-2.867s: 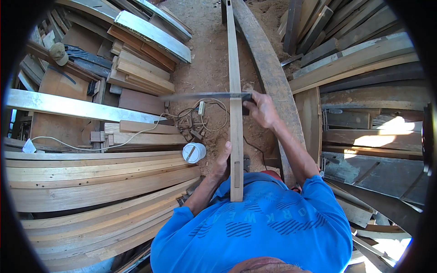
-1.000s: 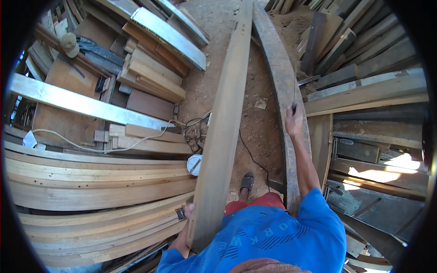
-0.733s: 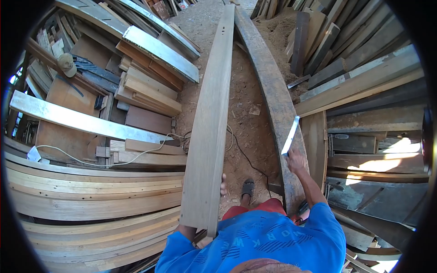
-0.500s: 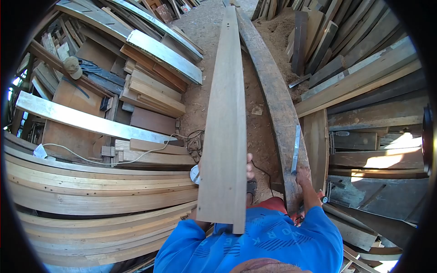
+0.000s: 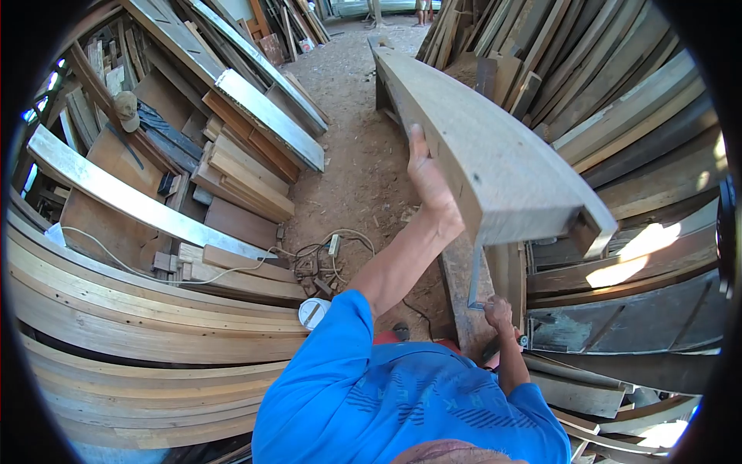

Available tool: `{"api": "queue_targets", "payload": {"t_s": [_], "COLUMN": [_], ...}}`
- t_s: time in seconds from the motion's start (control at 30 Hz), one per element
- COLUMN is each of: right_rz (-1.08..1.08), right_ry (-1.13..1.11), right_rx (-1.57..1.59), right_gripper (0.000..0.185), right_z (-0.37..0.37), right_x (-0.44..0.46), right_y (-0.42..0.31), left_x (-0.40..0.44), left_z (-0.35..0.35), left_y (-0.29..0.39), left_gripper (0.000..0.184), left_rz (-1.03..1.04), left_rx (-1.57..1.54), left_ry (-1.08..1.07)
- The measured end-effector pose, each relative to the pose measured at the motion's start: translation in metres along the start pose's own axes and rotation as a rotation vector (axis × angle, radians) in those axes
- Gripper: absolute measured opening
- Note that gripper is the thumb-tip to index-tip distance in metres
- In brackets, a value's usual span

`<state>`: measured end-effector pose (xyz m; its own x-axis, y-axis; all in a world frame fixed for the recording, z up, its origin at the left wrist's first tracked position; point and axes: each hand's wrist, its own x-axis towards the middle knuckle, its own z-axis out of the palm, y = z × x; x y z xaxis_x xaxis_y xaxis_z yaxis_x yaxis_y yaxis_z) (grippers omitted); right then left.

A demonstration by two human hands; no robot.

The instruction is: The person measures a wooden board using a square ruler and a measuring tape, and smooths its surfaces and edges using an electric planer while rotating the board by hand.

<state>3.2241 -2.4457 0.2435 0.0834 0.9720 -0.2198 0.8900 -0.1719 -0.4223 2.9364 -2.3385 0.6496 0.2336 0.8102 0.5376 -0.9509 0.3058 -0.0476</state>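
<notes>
A wide wooden board [image 5: 495,139] is raised at the right, its near end tilted toward me and a notch cut at its near right corner. My left hand [image 5: 434,182] supports it along its left edge, with the thumb up and the other fingers hidden by the board. Below the board's near end, my right hand [image 5: 498,313] is closed on the handle end of a metal square [image 5: 474,282], over the workbench plank [image 5: 466,309]. The top of the square is hidden behind the board.
Long planks [image 5: 154,317] lie stacked at the left, near a white bucket [image 5: 313,312] and a coiled cable [image 5: 332,246] on the dirt floor. More timber [image 5: 634,116] leans at the right. Another person's legs [image 5: 422,11] show far off.
My left hand has swung the board up and to the right, over the bench. My right hand stays low by the bench with the metal tool. The view has tilted up.
</notes>
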Motion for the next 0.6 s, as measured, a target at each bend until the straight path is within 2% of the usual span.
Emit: {"api": "queue_targets", "payload": {"t_s": [0.1,0.2,0.33,0.43,0.6], "right_rz": [0.046,0.067,0.159,0.315,0.481], "right_ry": [0.066,0.165,0.19,0.134,0.163], "right_rx": [0.055,0.095,0.038,0.046,0.03], "right_gripper": [0.031,0.028,0.03,0.032,0.05], "right_z": [-0.012,-0.017,-0.007,-0.02,-0.006], "right_x": [-0.023,-0.049,-0.076,-0.102,-0.137], "right_y": [0.026,0.048,0.085,0.075,0.081], "left_x": [0.009,0.01,0.012,0.012,0.013], "left_z": [0.016,0.022,0.024,0.022,0.014], "left_y": [-0.015,-0.018,-0.019,-0.021,-0.02], "left_gripper": [0.074,0.073,0.071,0.069,0.068], "left_rz": [0.162,0.15,0.171,0.179,0.186], "left_rx": [0.487,0.493,0.532,0.545,0.539], "left_ry": [0.282,0.305,0.337,0.319,0.281]}}
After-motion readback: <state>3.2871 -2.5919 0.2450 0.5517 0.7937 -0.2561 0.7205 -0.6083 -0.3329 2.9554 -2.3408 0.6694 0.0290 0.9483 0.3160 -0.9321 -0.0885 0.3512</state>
